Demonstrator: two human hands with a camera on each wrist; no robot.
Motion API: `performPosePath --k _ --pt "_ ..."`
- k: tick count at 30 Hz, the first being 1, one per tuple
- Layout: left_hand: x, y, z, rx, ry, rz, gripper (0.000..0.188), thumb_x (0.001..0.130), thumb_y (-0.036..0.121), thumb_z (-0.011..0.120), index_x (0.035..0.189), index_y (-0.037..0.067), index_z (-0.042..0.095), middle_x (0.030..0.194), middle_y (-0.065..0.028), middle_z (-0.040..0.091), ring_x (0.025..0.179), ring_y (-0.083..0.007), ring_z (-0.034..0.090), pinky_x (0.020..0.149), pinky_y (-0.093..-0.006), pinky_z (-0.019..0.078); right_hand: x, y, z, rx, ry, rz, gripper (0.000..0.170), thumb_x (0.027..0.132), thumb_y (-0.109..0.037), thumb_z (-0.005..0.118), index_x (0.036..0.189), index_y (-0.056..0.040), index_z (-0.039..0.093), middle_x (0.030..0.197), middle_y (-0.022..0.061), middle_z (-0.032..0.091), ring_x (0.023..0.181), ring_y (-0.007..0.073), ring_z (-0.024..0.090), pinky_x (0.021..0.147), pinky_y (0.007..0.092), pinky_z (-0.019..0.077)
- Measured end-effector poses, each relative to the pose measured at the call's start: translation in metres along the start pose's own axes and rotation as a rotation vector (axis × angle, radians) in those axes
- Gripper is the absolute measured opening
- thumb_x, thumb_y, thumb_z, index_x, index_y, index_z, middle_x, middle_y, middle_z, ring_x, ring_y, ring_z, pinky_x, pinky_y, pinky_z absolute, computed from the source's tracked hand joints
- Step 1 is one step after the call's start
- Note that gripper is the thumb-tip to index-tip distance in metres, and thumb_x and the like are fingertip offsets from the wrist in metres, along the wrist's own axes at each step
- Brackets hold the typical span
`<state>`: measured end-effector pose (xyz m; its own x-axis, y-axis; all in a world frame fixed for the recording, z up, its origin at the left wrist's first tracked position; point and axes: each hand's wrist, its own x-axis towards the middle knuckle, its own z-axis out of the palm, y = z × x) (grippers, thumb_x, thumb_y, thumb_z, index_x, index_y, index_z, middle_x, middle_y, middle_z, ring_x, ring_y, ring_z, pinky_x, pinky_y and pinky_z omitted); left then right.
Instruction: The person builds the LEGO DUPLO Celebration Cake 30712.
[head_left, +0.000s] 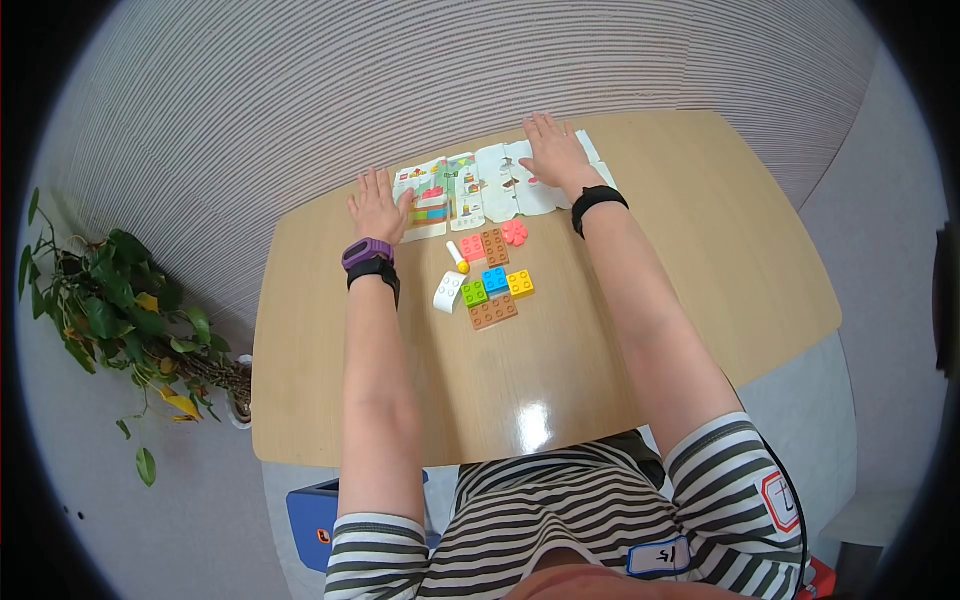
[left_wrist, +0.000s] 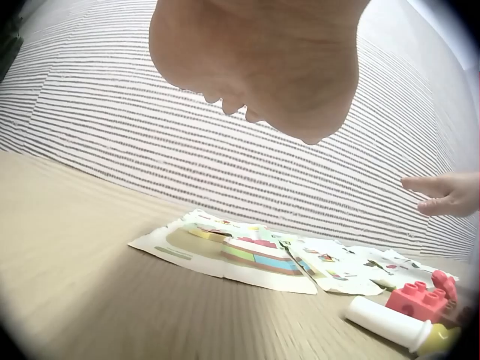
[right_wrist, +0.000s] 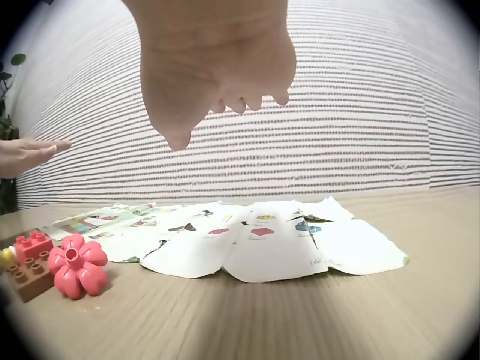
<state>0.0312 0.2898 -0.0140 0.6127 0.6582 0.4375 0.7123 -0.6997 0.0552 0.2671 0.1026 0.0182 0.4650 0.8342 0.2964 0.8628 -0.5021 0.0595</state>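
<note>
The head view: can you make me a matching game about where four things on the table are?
1. red flower-shaped plastic piece
2. white curved plastic brick
3. blue square plastic brick
4. creased, picture-printed paper

A. between the green square plastic brick and yellow square plastic brick
B. closest to the white, dark-striped wall
C. just right of the farther brown rectangular plastic brick
D. just left of the green brick

Pairs: 1-C, 2-D, 3-A, 4-B

Indoors, can't tell if home or office. I'm at a wood-look table, line-textured wall far side, potted plant left, toy bricks on the tabletop.
</note>
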Motion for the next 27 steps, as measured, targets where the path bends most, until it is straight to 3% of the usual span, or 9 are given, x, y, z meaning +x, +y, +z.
performPosePath --k 27 --pt "-0.001 0.002 -0.0021 -0.004 -0.039 -0.006 0.069 0.093 0.052 0.039 0.143 0.005 0.031 0.152 -0.0143 0.022 0.142 -0.0299 0.015 0.111 -0.0538 0.0137 0.0 0.002 0.0005 -0.005 0.018 0.002 0.071 0.089 -0.041 0.056 0.144 -0.0071 0.027 0.15 0.0118 0.025 0.14 0.026 0.022 0.113 0.0462 0.0189"
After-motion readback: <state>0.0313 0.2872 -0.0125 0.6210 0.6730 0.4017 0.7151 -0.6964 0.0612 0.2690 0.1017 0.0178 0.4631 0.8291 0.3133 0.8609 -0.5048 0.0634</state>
